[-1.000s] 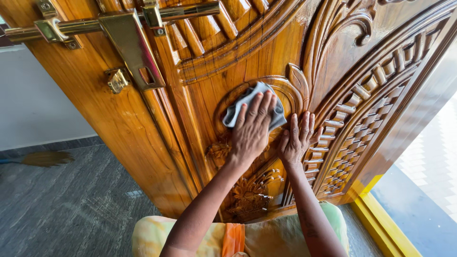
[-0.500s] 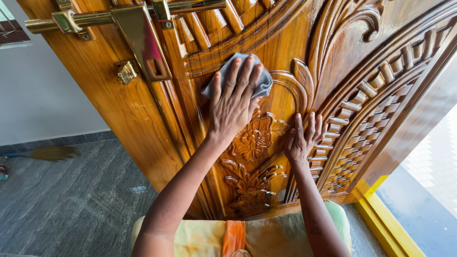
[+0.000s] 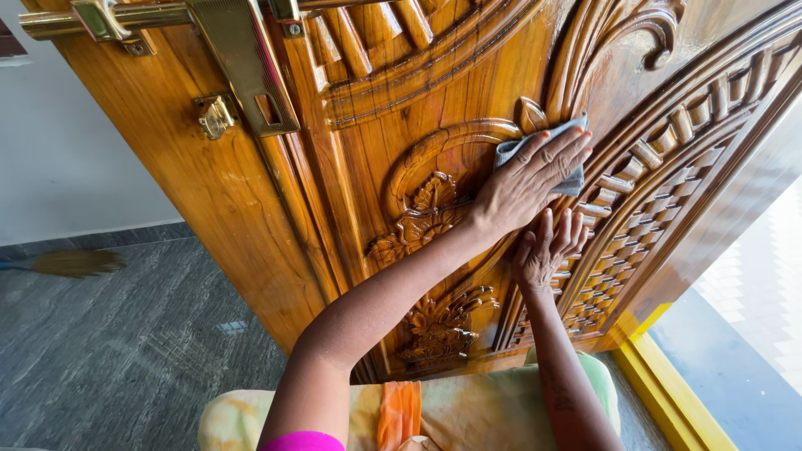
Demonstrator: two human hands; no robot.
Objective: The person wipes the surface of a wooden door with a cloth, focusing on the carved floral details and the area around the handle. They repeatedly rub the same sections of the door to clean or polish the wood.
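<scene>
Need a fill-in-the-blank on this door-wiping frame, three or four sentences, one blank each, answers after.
1. The left hand presses a grey ____ against the carved wooden door.
2. The right hand rests flat on the door, just ____ the left hand.
3. The lever handle at upper left is ____ coloured.
4. A ____ lies on the grey floor at far left.

Missing words: cloth; below; brass; broom

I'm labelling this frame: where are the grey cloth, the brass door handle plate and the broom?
grey cloth [image 3: 576, 179], head view, bare corner below the fingers.
brass door handle plate [image 3: 242, 67], head view, middle of plate.
broom [image 3: 75, 263], head view, bristle head.
</scene>
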